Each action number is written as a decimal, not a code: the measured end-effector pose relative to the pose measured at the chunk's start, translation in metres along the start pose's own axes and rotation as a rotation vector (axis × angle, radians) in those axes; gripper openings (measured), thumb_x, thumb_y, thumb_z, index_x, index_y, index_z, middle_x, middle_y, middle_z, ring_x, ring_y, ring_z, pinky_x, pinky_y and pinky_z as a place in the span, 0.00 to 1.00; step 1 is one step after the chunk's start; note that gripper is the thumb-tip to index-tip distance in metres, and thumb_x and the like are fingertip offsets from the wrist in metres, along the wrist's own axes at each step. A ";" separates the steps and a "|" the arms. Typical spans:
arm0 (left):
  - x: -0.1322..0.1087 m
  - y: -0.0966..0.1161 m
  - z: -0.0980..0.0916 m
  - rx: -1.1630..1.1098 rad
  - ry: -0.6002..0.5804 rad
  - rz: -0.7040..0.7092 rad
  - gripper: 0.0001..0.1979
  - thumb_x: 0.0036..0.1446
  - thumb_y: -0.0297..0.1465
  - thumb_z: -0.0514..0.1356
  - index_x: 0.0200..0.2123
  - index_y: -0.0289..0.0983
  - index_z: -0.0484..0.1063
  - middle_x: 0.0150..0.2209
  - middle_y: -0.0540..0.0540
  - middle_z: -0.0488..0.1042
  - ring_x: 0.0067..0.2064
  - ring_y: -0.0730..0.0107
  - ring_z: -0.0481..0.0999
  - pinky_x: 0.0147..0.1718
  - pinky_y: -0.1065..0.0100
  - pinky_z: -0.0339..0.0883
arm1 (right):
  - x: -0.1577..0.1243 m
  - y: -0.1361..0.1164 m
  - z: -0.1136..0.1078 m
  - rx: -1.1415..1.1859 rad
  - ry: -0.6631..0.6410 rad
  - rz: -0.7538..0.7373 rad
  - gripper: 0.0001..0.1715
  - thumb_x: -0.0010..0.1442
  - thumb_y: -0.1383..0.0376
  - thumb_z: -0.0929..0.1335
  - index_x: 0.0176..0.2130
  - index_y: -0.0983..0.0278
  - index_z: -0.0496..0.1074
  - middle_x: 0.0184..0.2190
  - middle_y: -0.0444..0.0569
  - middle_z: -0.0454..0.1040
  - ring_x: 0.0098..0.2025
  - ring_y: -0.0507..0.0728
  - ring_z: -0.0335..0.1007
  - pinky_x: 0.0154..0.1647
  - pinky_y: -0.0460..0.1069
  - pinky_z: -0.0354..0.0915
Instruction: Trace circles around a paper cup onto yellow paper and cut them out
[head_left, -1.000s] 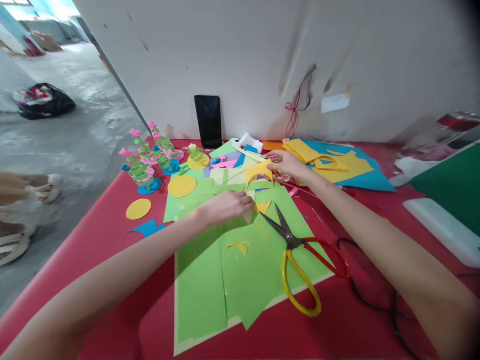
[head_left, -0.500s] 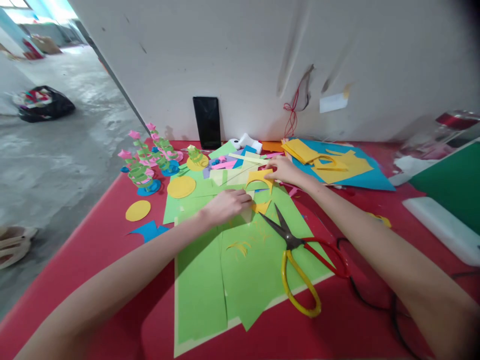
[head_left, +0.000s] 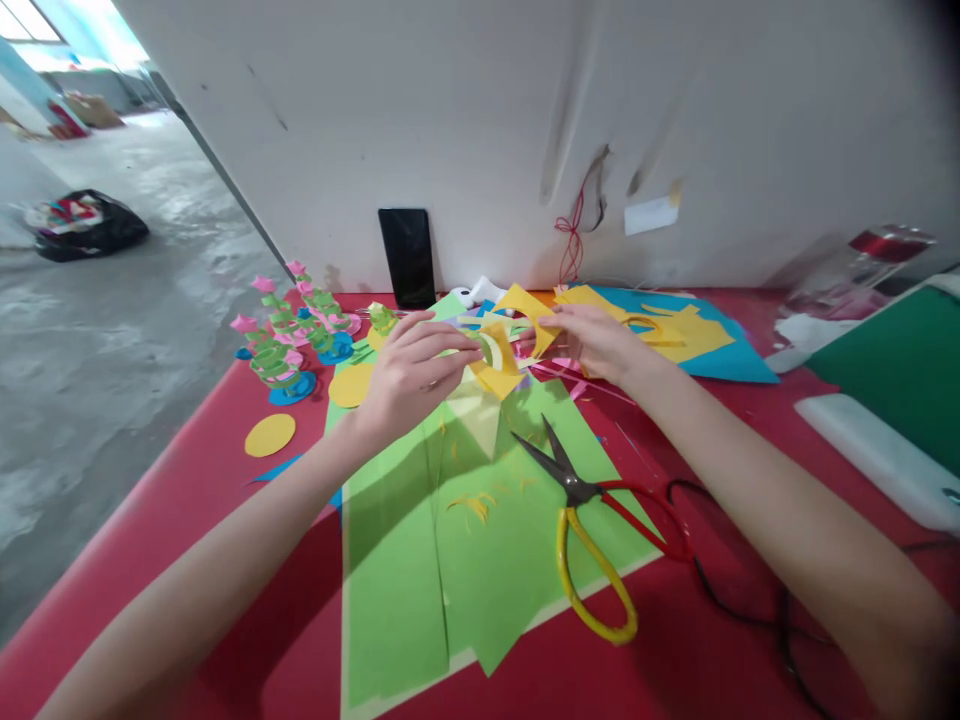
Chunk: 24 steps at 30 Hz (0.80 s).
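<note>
My left hand [head_left: 420,368] is raised over the green paper sheets [head_left: 397,580], its fingers pinched on a yellow paper scrap [head_left: 501,380] with a rounded cut-out. My right hand [head_left: 592,338] grips a second curved yellow offcut [head_left: 525,303] by its right side. The two pieces hang close together, and I cannot tell whether they touch. Below them lie scissors [head_left: 576,490], blades apart, with one yellow and one red handle. Thin yellow trimmings [head_left: 474,506] are scattered on the green paper. Yellow paper circles [head_left: 270,435] lie to the left.
Small paper flower models [head_left: 277,350] stand at the left on the red table [head_left: 202,420]. A black phone [head_left: 406,258] leans on the wall. Blue paper [head_left: 739,365] with yellow offcuts lies at the back right, near a clear container [head_left: 874,265]. A black cable [head_left: 739,605] runs at right.
Both hands have lifted from the paper pile, each bringing up a yellow scrap. My left hand has risen and turned. The scissors stay on the green paper; the view has shifted slightly.
</note>
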<state>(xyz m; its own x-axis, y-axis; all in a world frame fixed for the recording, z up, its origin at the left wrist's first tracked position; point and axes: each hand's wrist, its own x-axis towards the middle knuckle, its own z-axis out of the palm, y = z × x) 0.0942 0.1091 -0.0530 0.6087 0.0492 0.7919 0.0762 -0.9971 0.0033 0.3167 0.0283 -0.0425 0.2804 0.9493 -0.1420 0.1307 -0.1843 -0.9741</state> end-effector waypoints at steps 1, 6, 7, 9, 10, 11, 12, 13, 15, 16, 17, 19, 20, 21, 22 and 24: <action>0.003 0.002 0.000 -0.030 0.000 -0.025 0.08 0.56 0.24 0.57 0.34 0.40 0.74 0.36 0.51 0.78 0.40 0.71 0.74 0.48 0.60 0.64 | -0.004 0.004 0.002 0.090 -0.023 0.042 0.09 0.62 0.65 0.63 0.40 0.68 0.68 0.36 0.48 0.73 0.38 0.54 0.71 0.40 0.54 0.69; 0.025 0.004 -0.001 -0.187 -0.101 -0.125 0.08 0.56 0.26 0.56 0.32 0.38 0.76 0.35 0.49 0.78 0.39 0.71 0.75 0.52 0.58 0.60 | -0.016 0.032 0.014 0.406 -0.016 0.218 0.12 0.62 0.63 0.64 0.44 0.67 0.67 0.41 0.49 0.70 0.38 0.54 0.70 0.38 0.53 0.69; 0.030 0.003 -0.002 -0.237 -0.120 -0.161 0.07 0.56 0.26 0.57 0.33 0.37 0.76 0.34 0.48 0.77 0.38 0.71 0.75 0.52 0.58 0.60 | -0.018 0.035 0.016 0.449 -0.010 0.248 0.13 0.62 0.62 0.64 0.44 0.67 0.67 0.41 0.49 0.70 0.38 0.54 0.70 0.38 0.53 0.69; 0.039 0.002 -0.003 -0.332 -0.128 -0.249 0.07 0.54 0.26 0.57 0.33 0.36 0.76 0.34 0.47 0.77 0.37 0.70 0.74 0.50 0.61 0.62 | -0.023 0.038 0.020 0.525 -0.004 0.287 0.14 0.62 0.62 0.64 0.45 0.67 0.67 0.42 0.50 0.70 0.39 0.55 0.69 0.38 0.53 0.69; 0.042 0.002 -0.004 -0.365 -0.123 -0.287 0.07 0.54 0.26 0.58 0.33 0.36 0.77 0.33 0.47 0.77 0.37 0.69 0.74 0.48 0.62 0.64 | -0.027 0.037 0.022 0.556 -0.004 0.295 0.14 0.62 0.62 0.64 0.45 0.67 0.67 0.43 0.50 0.70 0.40 0.55 0.69 0.38 0.53 0.69; 0.044 0.002 -0.004 -0.386 -0.115 -0.314 0.07 0.53 0.26 0.58 0.33 0.36 0.77 0.33 0.47 0.77 0.37 0.69 0.74 0.47 0.63 0.65 | -0.030 0.036 0.024 0.582 -0.004 0.300 0.14 0.62 0.62 0.64 0.45 0.67 0.66 0.43 0.50 0.70 0.40 0.55 0.69 0.38 0.53 0.69; 0.046 0.003 -0.004 -0.392 -0.106 -0.322 0.07 0.53 0.26 0.58 0.33 0.37 0.77 0.33 0.47 0.77 0.38 0.68 0.74 0.46 0.64 0.65 | -0.033 0.034 0.025 0.599 -0.003 0.302 0.14 0.62 0.62 0.64 0.45 0.67 0.66 0.43 0.50 0.70 0.40 0.55 0.69 0.38 0.54 0.69; 0.046 0.004 -0.003 -0.388 -0.098 -0.314 0.07 0.53 0.26 0.58 0.33 0.37 0.77 0.33 0.46 0.77 0.38 0.68 0.74 0.46 0.64 0.65 | -0.037 0.032 0.027 0.608 0.001 0.302 0.14 0.62 0.62 0.64 0.45 0.67 0.66 0.43 0.50 0.70 0.40 0.55 0.70 0.38 0.54 0.69; 0.045 0.006 -0.002 -0.374 -0.098 -0.276 0.08 0.54 0.25 0.58 0.33 0.37 0.77 0.33 0.46 0.78 0.39 0.68 0.73 0.46 0.63 0.65 | -0.042 0.029 0.029 0.606 0.026 0.290 0.13 0.62 0.62 0.64 0.45 0.67 0.67 0.42 0.50 0.70 0.39 0.55 0.70 0.37 0.53 0.69; 0.045 0.007 -0.002 -0.365 -0.103 -0.254 0.08 0.54 0.25 0.57 0.34 0.37 0.77 0.34 0.46 0.78 0.39 0.68 0.73 0.47 0.62 0.64 | -0.044 0.028 0.029 0.598 0.045 0.278 0.13 0.61 0.63 0.64 0.45 0.67 0.67 0.42 0.50 0.70 0.38 0.54 0.70 0.37 0.53 0.69; 0.044 0.007 -0.002 -0.358 -0.113 -0.230 0.08 0.54 0.25 0.57 0.34 0.38 0.77 0.34 0.46 0.77 0.40 0.68 0.73 0.48 0.61 0.63 | -0.045 0.027 0.028 0.587 0.063 0.259 0.12 0.61 0.63 0.64 0.44 0.67 0.67 0.41 0.49 0.70 0.38 0.54 0.70 0.37 0.52 0.69; 0.041 0.007 -0.001 -0.348 -0.131 -0.189 0.08 0.54 0.25 0.57 0.33 0.39 0.76 0.35 0.47 0.77 0.41 0.68 0.73 0.51 0.59 0.60 | -0.047 0.028 0.025 0.549 0.116 0.204 0.10 0.61 0.65 0.65 0.42 0.68 0.68 0.40 0.48 0.71 0.37 0.53 0.70 0.36 0.51 0.69; 0.040 0.007 0.000 -0.332 -0.141 -0.162 0.08 0.54 0.25 0.57 0.32 0.39 0.76 0.36 0.47 0.77 0.41 0.68 0.73 0.51 0.57 0.59 | -0.048 0.028 0.023 0.521 0.149 0.170 0.09 0.61 0.65 0.65 0.42 0.68 0.68 0.39 0.48 0.71 0.36 0.53 0.70 0.35 0.51 0.69; 0.039 0.007 0.001 -0.305 -0.145 -0.127 0.08 0.54 0.24 0.57 0.32 0.39 0.76 0.36 0.47 0.77 0.41 0.68 0.73 0.52 0.56 0.58 | -0.050 0.028 0.020 0.489 0.184 0.134 0.09 0.60 0.66 0.65 0.41 0.68 0.68 0.38 0.47 0.71 0.35 0.52 0.70 0.34 0.50 0.69; 0.038 0.008 0.002 -0.268 -0.142 -0.087 0.08 0.55 0.24 0.57 0.31 0.39 0.76 0.36 0.47 0.76 0.41 0.68 0.73 0.52 0.55 0.57 | -0.052 0.028 0.018 0.458 0.220 0.098 0.08 0.60 0.66 0.66 0.40 0.68 0.68 0.36 0.47 0.71 0.34 0.52 0.69 0.32 0.49 0.69; 0.035 0.010 0.006 -0.181 -0.123 -0.009 0.09 0.56 0.23 0.57 0.32 0.40 0.76 0.36 0.48 0.75 0.41 0.69 0.72 0.53 0.54 0.56 | -0.057 0.026 0.013 0.401 0.272 0.041 0.06 0.59 0.67 0.66 0.39 0.68 0.68 0.34 0.45 0.70 0.32 0.51 0.69 0.30 0.48 0.69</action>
<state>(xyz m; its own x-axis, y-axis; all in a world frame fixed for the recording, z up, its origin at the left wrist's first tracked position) 0.1205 0.1011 -0.0291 0.7010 0.0534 0.7111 -0.0547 -0.9902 0.1283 0.2916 -0.0269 -0.0619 0.5229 0.8325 -0.1829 -0.2479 -0.0568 -0.9671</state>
